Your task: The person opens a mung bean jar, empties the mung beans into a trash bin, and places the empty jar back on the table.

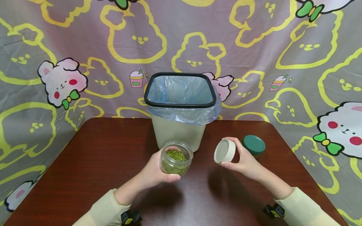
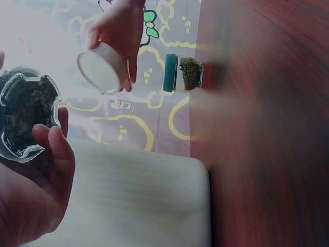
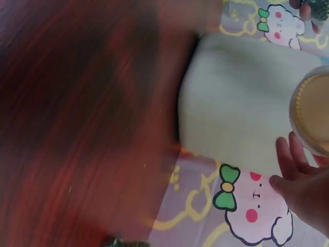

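Right, head view: the left hand (image 1: 154, 171) had the jar (image 1: 176, 169) off the counter (image 1: 113, 150), just in front of the bin (image 1: 175, 131), mouth uncovered, green beans (image 1: 175, 154) loose inside. Thumb lay along the near wall; fingers showed through the far glass, so a wrap about as wide as the body. My read: stiff, brittle, slick glass, middling weight, with a load that would run if tipped. Best hold was round the body below the neck, clear of the rim, which was roughly what it had. The right hand (image 1: 249, 163) spanned the cap (image 1: 223, 151) edge to edge, thumb below, fingers on top, hollow face turned left. Cap looked light and rigid, low risk; a rim pinch was plenty. Could have been a shallow cup; couldn't tell. The green-lid jar (image 1: 254, 144) sat just beyond that hand, apparently untouched.

Left wrist view: jar cropped at the left edge, fingertips curled against its wall. Cap and right hand showed farther off, well apart from the jar. Beans also visible in the green-lid jar.

Right wrist view: cap cut off by the frame edge, round face tan here, fingers bent up to it. Full contact there: couldn't tell. Left hand only peeked in at the top corner.
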Motion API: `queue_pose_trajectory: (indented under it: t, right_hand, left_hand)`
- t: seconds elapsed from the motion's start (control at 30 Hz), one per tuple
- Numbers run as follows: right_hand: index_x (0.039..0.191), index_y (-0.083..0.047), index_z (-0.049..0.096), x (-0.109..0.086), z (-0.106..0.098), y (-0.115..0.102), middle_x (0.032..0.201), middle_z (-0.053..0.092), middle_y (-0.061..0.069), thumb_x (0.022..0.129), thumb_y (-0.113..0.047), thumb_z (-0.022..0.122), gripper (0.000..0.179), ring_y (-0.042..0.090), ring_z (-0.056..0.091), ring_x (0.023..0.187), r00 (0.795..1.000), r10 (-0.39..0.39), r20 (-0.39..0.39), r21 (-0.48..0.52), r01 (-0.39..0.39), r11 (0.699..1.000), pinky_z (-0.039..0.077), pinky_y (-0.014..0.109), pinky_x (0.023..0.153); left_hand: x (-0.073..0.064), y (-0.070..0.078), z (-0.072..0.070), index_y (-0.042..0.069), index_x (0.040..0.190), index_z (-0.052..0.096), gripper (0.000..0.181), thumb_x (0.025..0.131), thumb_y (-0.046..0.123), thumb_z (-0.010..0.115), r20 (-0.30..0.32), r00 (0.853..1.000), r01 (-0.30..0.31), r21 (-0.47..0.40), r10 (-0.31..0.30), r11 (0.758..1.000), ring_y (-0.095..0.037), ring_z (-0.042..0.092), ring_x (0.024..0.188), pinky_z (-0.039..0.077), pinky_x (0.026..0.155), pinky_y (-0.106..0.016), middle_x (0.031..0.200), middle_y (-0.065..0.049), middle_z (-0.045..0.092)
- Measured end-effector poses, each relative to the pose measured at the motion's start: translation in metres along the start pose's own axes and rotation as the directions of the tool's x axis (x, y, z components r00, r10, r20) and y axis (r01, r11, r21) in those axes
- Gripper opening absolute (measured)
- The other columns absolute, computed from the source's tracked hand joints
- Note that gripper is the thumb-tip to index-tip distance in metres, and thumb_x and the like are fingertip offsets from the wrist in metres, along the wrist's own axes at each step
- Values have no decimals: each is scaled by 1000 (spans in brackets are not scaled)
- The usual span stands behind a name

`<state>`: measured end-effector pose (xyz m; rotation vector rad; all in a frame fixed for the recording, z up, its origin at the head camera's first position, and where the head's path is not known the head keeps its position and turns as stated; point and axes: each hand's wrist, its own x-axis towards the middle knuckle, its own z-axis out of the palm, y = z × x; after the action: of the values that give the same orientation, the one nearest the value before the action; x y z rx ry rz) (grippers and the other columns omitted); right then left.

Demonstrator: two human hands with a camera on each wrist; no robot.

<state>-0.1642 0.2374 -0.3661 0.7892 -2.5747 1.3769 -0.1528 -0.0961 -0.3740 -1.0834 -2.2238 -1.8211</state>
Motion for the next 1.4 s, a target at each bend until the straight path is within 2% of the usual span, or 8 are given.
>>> queue_pose_trajectory:
  t: [0.17, 0.23, 0.43, 0.6, 0.77, 1.03, 1.23, 1.4]
  right_hand:
    - [140, -11, 39, 0, -3, 2, 118, 54, 6, 76, -27, 83, 79, 24, 53, 98, 994, 60, 95, -167, -43, 985, 52, 37, 76]
    - [141, -12, 39, 0, -4, 3, 123, 54, 7, 76, -33, 83, 81, 26, 53, 104, 989, 75, 124, -237, -44, 971, 51, 43, 81]
    - [141, -11, 43, 0, -2, 8, 121, 57, 4, 71, -59, 79, 92, 23, 56, 105, 982, 69, 177, -494, 28, 869, 49, 47, 86]
    - [126, -6, 48, 0, 0, 14, 103, 61, 1, 66, -57, 82, 85, 15, 56, 90, 983, 14, 185, -566, 95, 819, 42, 47, 91]
    - [123, -10, 54, -3, -1, 17, 98, 58, -1, 64, -52, 85, 79, 16, 53, 87, 971, 31, 237, -618, 126, 776, 43, 46, 83]
    - [126, -14, 56, -7, 2, 24, 91, 47, 0, 60, -41, 90, 80, 17, 49, 79, 942, 140, 305, -627, 88, 774, 44, 34, 64]
    - [123, -10, 57, -7, 10, 29, 94, 47, 2, 55, -36, 92, 81, 19, 51, 77, 924, 163, 345, -633, 100, 768, 45, 36, 63]
    - [122, -8, 55, -8, 13, 30, 98, 48, 5, 53, -33, 93, 82, 21, 51, 81, 916, 186, 356, -620, 82, 781, 46, 37, 63]
  left_hand:
    - [-2, 1, -1, 0, 125, 53, 70, 63, 5, 84, -24, 1000, -11, -16, 11, 1000, -19, 60, 101, 47, 89, -29, 114, -8, 62]
    - [-2, 2, -1, 0, 125, 53, 70, 63, 3, 83, -28, 1000, -9, -23, 8, 1000, -20, 60, 101, 46, 90, -29, 114, -8, 62]
    - [-5, 1, -3, 1, 126, 53, 70, 64, 6, 84, -38, 999, 4, -15, -5, 1000, -20, 59, 103, 46, 91, -28, 116, -8, 61]
    - [-8, -1, -3, 1, 126, 53, 70, 64, 8, 85, -45, 999, 0, -21, -1, 1000, -20, 59, 104, 45, 92, -28, 116, -8, 61]
    - [-9, -3, -3, 2, 126, 53, 69, 64, 7, 84, -46, 999, -5, -21, 4, 1000, -20, 59, 103, 45, 92, -28, 116, -8, 61]
    - [-11, -5, -2, 3, 125, 54, 68, 64, 6, 84, -54, 999, -4, -15, 3, 1000, -20, 59, 103, 45, 91, -28, 116, -7, 62]
    - [-12, -7, -1, 4, 125, 54, 68, 64, 7, 84, -50, 999, 0, -7, 0, 1000, -20, 59, 103, 45, 92, -28, 115, -6, 62]
    - [-12, -7, -1, 5, 126, 54, 69, 64, 9, 84, -49, 999, 3, -6, -3, 1000, -20, 59, 103, 45, 92, -28, 116, -6, 62]
